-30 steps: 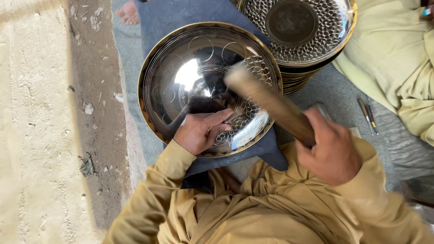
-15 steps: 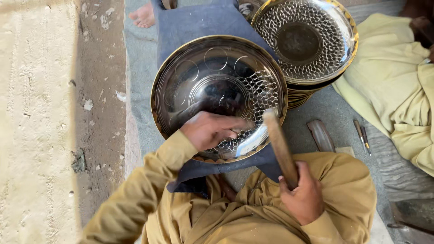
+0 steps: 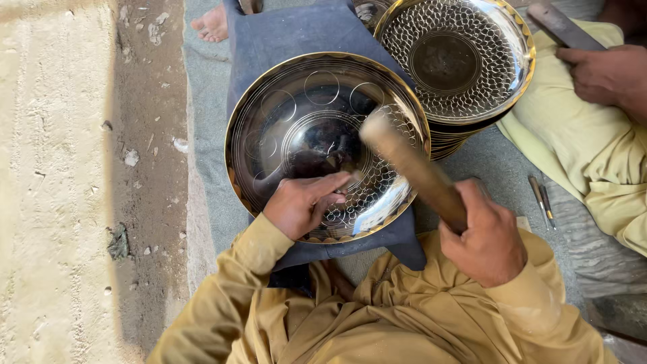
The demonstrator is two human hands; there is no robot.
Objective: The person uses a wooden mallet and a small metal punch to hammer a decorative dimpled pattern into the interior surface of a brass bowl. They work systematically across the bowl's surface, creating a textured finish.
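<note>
A large shiny metal plate (image 3: pixel 296 101) with a gold rim and punched circle and scale patterns rests on a dark blue cloth (image 3: pixel 283 34) in front of me. My left hand (image 3: pixel 303 202) lies inside the plate near its front edge, pinching a small tool against the metal; the tool is mostly hidden by the fingers. My right hand (image 3: pixel 485 239) grips a wooden mallet (image 3: pixel 411 168), its thick end raised over the right side of the plate.
A stack of finished patterned plates (image 3: pixel 458 61) stands at the back right. Another person's hand (image 3: pixel 606 74) and pale yellow clothing (image 3: pixel 579 155) are at the right. Two thin metal punches (image 3: pixel 542 200) lie on the grey mat. A bare foot (image 3: pixel 212 23) shows at the top. Sandy ground (image 3: pixel 67 168) lies left.
The mallet has swung from beside my lap up over the plate's right side. My left hand has stayed on the plate.
</note>
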